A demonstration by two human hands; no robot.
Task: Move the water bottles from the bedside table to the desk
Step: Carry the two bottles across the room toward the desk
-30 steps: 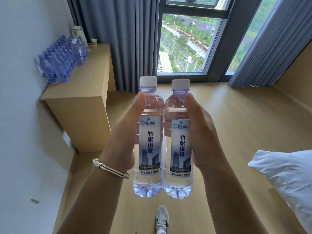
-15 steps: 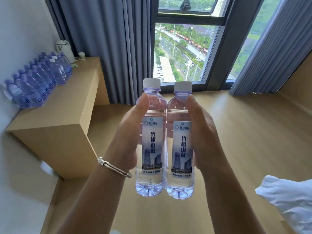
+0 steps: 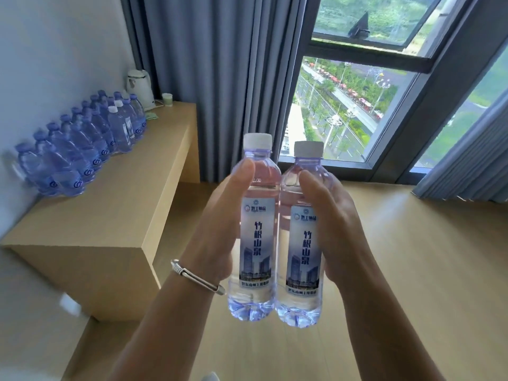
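Note:
Two clear water bottles with white caps and blue labels are held upright side by side in front of me. My left hand (image 3: 217, 229) grips the left bottle (image 3: 257, 232), its thumb on the bottle's shoulder. My right hand (image 3: 338, 229) grips the right bottle (image 3: 303, 243) the same way. The bottles touch each other above the wooden floor. The light wooden desk (image 3: 132, 215) stands to the left against the wall. A row of several blue-tinted water bottles (image 3: 82, 149) stands on it.
A white kettle (image 3: 140, 89) and a small cup (image 3: 167, 99) stand at the desk's far end. Grey curtains (image 3: 220, 78) and a large window (image 3: 351, 111) fill the back. Wooden floor (image 3: 412, 270) stretches to the right.
The view has swung left and come nearer to the desk, which now looks larger. The pillow at the right has left the view. Both hands still hold the bottles together.

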